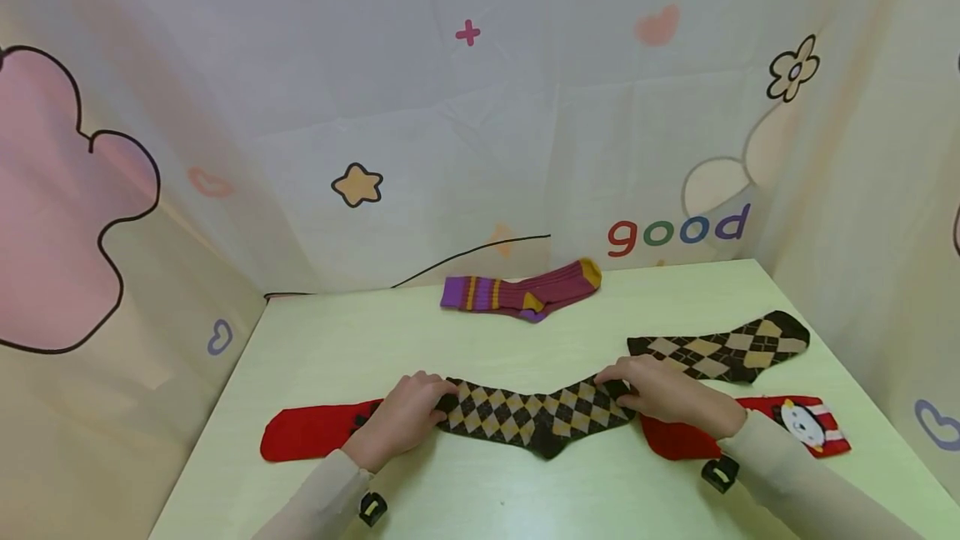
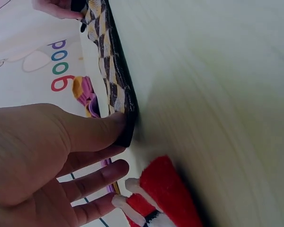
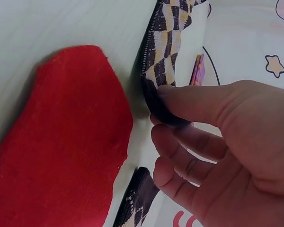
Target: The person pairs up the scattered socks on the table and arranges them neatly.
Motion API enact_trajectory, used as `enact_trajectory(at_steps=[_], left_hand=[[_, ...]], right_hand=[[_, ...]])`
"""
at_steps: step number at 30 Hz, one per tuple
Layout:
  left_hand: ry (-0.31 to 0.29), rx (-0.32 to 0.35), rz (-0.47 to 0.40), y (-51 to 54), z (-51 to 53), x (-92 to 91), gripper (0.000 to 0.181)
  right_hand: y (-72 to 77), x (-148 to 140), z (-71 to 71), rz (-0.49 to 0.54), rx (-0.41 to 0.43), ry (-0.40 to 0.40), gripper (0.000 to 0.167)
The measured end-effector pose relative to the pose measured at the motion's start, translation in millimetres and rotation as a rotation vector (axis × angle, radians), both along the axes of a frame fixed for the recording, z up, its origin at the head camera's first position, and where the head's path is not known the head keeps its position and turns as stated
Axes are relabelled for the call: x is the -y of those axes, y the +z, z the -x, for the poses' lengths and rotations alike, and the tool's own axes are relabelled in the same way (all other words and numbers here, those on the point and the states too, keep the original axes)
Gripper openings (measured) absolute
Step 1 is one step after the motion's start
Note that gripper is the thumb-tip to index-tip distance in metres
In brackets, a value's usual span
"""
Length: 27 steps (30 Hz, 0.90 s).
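A sock in black, tan and grey diamonds (image 1: 495,415) stretches crosswise between both hands near the middle of the table. My left hand (image 1: 405,411) pinches its black cuff (image 2: 128,130) between thumb and forefinger, the other fingers loosely bent below. At the opposite end my right hand (image 1: 667,390) pinches the dark toe (image 3: 158,106) the same way. In both wrist views the pinched ends appear lifted off the tabletop. The dark heel (image 1: 549,442) points toward the person.
On the pale table (image 1: 510,507), a red sock (image 1: 303,433) lies partly behind the left hand. Another red sock (image 1: 806,423) with a white animal face lies under the right forearm. Beyond are a second diamond sock (image 1: 727,352) and a purple-maroon sock (image 1: 555,290) by the curtain (image 1: 450,123).
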State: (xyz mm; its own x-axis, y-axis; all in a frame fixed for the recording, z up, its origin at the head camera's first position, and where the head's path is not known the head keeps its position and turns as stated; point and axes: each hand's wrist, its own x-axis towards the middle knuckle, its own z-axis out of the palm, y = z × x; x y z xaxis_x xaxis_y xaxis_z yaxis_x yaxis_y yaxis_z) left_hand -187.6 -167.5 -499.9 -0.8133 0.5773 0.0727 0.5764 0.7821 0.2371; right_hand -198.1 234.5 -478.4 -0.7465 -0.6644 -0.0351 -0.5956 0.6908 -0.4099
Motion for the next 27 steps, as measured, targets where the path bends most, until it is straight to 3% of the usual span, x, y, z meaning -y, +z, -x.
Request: enact_trajectory(at_steps=[6, 15, 27], left_hand=[[-0.01, -0.08, 0.078, -1.8, 1.7, 2.1, 0.034], [-0.001, -0.082, 0.104, -2.9, 2.3, 3.4, 0.032], [0.016, -0.093, 0.062, -1.5, 1.8, 2.0, 0.026]], right_hand=[[-2.7, 0.9, 0.7, -0.014, -0.037, -0.002, 0.036], [-6.7, 1.6, -1.1, -0.01, -0.1, -0.019, 0.031], [-9.9, -0.3, -3.0, -0.004, -0.095, -0.031, 0.034]])
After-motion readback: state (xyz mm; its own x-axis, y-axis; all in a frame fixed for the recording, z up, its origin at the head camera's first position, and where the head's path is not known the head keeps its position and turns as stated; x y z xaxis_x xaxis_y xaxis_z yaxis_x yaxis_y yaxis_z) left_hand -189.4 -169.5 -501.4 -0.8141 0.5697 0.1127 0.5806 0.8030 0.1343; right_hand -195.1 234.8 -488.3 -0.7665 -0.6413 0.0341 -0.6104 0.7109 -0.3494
